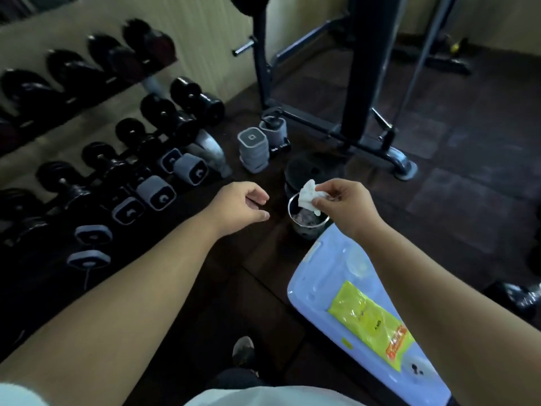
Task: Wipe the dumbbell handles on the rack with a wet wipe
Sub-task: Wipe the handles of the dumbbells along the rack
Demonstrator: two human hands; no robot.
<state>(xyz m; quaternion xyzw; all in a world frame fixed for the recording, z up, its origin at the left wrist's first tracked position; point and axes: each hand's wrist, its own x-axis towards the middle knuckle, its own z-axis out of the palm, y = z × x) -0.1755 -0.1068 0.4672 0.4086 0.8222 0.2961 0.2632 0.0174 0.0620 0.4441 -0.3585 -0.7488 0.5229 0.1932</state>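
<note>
Fingers (pixel 321 203) of right hand (pixel 349 208) pinch wet wipe (pixel 307 196); yellow packet (pixel 369 319) lettering blurred.

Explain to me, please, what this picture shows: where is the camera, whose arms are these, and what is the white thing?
There is no machine here. The one picture comes from a camera worn on a person's head, looking down, so the two arms are that person's own. The right hand pinches a crumpled white wipe over a small metal bin on the floor. The left hand holds nothing, its fingers loosely curled. On the left, black dumbbells lie on a rack. At lower right, a yellow pack lies on a pale blue surface; its print is too blurred to read.
</note>
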